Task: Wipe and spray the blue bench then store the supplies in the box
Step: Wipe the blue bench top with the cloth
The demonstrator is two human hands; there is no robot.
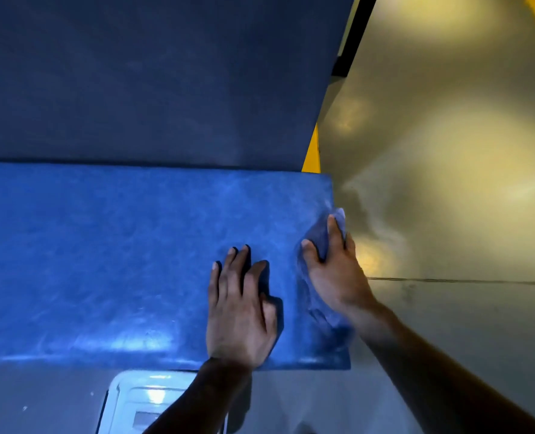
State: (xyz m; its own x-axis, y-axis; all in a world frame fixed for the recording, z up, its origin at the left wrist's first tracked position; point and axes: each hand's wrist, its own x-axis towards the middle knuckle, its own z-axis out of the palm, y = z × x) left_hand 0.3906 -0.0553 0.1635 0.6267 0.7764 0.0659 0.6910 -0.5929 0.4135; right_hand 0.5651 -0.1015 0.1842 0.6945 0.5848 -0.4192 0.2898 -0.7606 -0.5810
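The blue bench seat (103, 252) fills the middle of the head view, with its darker blue backrest (150, 76) above. A blue cloth (318, 239) lies at the seat's right end, partly over the edge. My right hand (335, 270) presses flat on the cloth, fingers spread. My left hand (241, 305) rests flat on the bare seat just left of it, holding nothing. A pale box (125, 399) shows on the floor below the seat's front edge, partly hidden by my left forearm. No spray bottle is in view.
A glossy floor (447, 214) with yellowish light reflections spreads to the right of the bench. A yellow strip (311, 155) runs by the backrest's right edge. Grey floor (41, 399) lies in front of the bench.
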